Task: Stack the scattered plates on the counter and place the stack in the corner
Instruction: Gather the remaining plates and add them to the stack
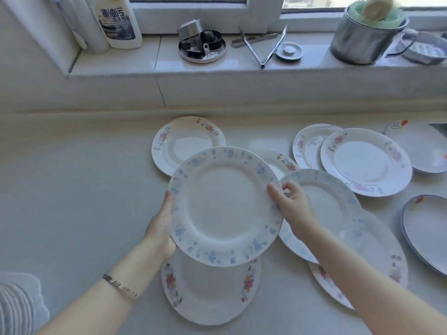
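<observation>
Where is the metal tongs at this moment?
The metal tongs lie on the windowsill, centre-right in the head view, between the round metal dish and the steel pot.

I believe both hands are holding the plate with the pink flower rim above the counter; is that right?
Not quite: the head view shows the left hand and right hand holding the plate with the blue flower rim above the counter. The pink-flowered plate lies beneath it.

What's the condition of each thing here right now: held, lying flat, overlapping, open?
Blue-flowered plate: lifted, held by both hands.
Left hand: gripping its left rim.
Right hand: gripping its right rim.
Pink-flowered plate: flat on the counter, below the held one.
Second blue plate: lying overlapped with others.
Tongs: open, on the sill.
</observation>
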Motion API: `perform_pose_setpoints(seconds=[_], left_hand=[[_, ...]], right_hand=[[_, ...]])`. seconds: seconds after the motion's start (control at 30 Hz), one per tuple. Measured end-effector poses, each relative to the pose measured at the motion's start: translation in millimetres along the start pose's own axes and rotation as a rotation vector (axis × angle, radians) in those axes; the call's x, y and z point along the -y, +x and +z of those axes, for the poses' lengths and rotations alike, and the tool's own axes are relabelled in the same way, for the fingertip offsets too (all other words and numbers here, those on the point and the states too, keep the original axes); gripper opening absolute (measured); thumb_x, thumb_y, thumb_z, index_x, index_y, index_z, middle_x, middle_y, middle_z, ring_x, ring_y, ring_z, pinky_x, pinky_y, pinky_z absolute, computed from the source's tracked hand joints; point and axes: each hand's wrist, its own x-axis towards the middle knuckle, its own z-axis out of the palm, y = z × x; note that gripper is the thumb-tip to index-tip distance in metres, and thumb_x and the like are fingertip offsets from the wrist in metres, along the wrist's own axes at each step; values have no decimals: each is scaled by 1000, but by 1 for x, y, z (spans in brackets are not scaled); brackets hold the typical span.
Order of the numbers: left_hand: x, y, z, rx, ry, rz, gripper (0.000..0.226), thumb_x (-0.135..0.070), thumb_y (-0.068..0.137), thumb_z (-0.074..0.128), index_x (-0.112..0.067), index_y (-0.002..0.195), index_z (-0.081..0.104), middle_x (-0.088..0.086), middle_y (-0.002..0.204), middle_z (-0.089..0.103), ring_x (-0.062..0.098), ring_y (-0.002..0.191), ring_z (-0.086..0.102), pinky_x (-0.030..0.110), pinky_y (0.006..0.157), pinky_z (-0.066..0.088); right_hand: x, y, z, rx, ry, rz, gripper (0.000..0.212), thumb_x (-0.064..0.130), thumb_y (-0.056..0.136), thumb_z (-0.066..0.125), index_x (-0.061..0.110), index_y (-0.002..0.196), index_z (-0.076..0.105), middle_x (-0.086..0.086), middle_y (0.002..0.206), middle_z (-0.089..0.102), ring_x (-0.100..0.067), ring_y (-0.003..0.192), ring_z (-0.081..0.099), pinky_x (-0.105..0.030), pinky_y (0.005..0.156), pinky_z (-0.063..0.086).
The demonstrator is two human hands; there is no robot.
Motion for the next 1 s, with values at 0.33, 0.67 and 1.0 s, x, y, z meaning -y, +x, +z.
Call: perform_pose_setpoints(seconds=[0.33,0.67,1.0], left_hand=[[12,-21,16,-216,126,138,44,-56,86,50,-14,78,60,3,82,65,22,73,62,35,71,52],[1,-35,-22,-338,-70,118,45,-56,86,50,-14,98,60,1,83,64,26,77,62,42,81,50],[-16,-55,-94,-443,-117,112,51,-64,80,51,-19,102,61,3,107,67,28,100,65,49,91,50]], right_hand=[[-84,-57,-26,-156,1029,933,61,46,92,46,3,135,39,-13,127,54,-24,120,52,-31,98,40],[-89,-47,-5,-386,1278,599,12,10,93,51,10,81,52,-1,101,61,-16,114,54,-28,94,43],[-55,-73,-1,-220,849,488,21,-1,90,51,17,80,53,10,45,66,-4,44,64,-11,41,49]])
